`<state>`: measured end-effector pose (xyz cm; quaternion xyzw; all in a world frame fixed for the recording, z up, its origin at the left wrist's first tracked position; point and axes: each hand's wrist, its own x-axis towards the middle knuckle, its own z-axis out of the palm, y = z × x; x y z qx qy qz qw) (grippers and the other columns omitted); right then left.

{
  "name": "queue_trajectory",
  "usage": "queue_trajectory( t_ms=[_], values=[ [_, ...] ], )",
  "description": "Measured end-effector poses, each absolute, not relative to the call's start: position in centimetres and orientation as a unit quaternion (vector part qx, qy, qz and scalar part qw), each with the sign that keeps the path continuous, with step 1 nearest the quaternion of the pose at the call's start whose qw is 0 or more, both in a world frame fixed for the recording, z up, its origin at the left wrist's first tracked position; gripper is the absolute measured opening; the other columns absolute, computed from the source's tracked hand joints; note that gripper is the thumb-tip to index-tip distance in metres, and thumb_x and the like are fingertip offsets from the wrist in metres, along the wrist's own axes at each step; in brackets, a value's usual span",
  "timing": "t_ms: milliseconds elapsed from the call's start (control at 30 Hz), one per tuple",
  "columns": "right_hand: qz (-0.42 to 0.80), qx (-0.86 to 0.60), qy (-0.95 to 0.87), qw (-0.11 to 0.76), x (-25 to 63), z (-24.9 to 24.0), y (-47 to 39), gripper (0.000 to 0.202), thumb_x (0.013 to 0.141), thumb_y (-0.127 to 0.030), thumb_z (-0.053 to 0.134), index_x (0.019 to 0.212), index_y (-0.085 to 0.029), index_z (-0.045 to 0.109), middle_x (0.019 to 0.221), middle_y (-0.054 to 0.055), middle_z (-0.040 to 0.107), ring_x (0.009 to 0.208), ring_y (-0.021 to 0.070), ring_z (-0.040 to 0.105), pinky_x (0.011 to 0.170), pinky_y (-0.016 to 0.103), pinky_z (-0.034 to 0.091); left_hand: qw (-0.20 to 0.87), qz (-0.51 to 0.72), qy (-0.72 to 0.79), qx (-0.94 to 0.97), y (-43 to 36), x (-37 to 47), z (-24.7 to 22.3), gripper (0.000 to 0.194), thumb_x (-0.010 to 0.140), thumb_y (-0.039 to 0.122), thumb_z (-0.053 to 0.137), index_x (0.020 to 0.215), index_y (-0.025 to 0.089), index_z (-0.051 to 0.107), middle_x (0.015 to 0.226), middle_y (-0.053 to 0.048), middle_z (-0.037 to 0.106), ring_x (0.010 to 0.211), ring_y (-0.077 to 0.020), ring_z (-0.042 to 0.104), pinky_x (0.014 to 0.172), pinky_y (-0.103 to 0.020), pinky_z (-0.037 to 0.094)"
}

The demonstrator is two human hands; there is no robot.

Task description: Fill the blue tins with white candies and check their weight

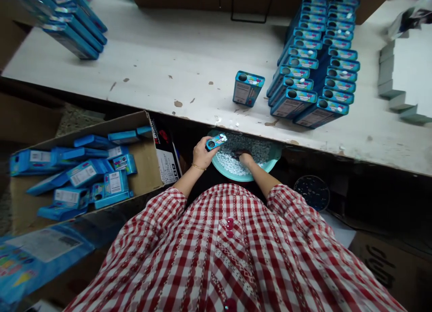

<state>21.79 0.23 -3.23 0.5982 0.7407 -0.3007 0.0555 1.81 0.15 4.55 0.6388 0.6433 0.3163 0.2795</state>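
My left hand (pixel 201 155), a bangle at its wrist, is closed around a small blue candy box (pixel 216 142) over the left rim of a turquoise basin (pixel 275 161). The box has its printed narrow end facing up, with a few white bits at one corner. Small white candies (pixel 229 162) fill the basin. Among them is my right hand (pixel 246 159), its fingers sunk in and hidden, so I cannot see what they hold. On the white table beyond the basin stands a single blue box (pixel 247 89), upright.
Two rows of upright blue boxes (pixel 303 84) stand at the table's right, near stacked white card (pixel 407 69). More blue boxes (pixel 76 33) are at far left. A cardboard carton (pixel 143 168) of jumbled blue boxes sits left of me. The table's front edge overhangs the basin.
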Motion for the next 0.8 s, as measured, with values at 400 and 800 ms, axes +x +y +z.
queue_trajectory(
  t_ms=[400,800],
  values=[
    [-0.333,0.614,0.713,-0.066,28.8,9.2,-1.2,0.033,0.081,-0.013,0.048,0.106,-0.017,0.069,0.092,0.006,0.07,0.087,0.0155,0.063,0.077,0.024,0.046,0.275,0.303,0.627,0.663,0.5,3.5,3.7,0.033,0.07,0.026,0.068,0.101,0.019,0.058,0.098,-0.004,0.067,0.089,-0.0193,0.062,0.081,-0.029,0.046],
    [-0.093,0.536,0.818,0.187,20.6,18.8,-0.4,0.032,0.087,-0.012,0.035,0.09,-0.013,0.067,0.094,0.014,0.065,0.089,0.0228,0.062,0.067,0.027,0.044,0.26,0.214,0.604,0.723,-0.2,6.1,2.6,0.034,0.072,0.021,0.067,0.104,0.019,0.057,0.102,-0.007,0.066,0.095,-0.0236,0.059,0.085,-0.034,0.045]
  ],
)
